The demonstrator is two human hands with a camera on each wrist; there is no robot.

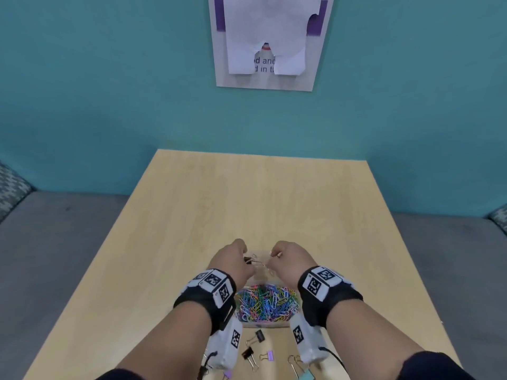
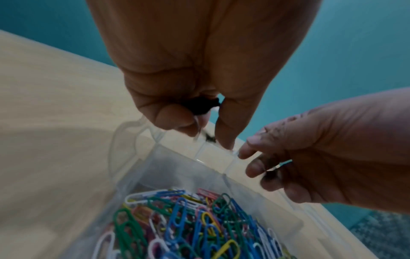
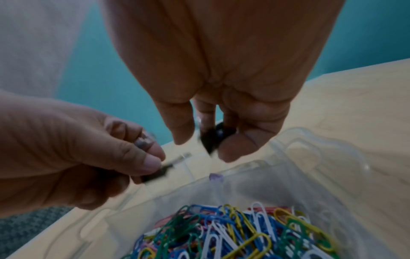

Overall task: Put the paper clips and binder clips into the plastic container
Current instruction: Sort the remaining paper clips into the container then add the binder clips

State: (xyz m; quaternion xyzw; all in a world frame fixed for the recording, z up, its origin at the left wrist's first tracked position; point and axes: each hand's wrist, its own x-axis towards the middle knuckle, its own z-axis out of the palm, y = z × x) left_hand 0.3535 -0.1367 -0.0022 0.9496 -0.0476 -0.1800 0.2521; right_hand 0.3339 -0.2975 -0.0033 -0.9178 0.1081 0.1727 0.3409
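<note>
A clear plastic container (image 1: 267, 324) near the table's front edge holds a heap of coloured paper clips (image 1: 267, 301). Both hands hover over its far end. My left hand (image 1: 242, 259) has its fingers curled round a black binder clip (image 2: 203, 106) with silver wire handles. The right hand (image 1: 276, 255) pinches another black binder clip (image 3: 213, 137). In the right wrist view a small purple clip (image 3: 215, 177) shows at the container's far wall (image 3: 261, 182), blurred. Several loose binder clips lie on the table behind my wrists: black (image 1: 259, 335), black (image 1: 247, 353), purple (image 1: 270, 355), teal (image 1: 307, 375).
The light wooden table (image 1: 260, 204) stretches far ahead to a teal wall. A grey bench seat (image 1: 55, 229) runs along both sides, with patterned cushions at its ends. The container's clear hinged lid (image 3: 315, 149) lies open past its far edge.
</note>
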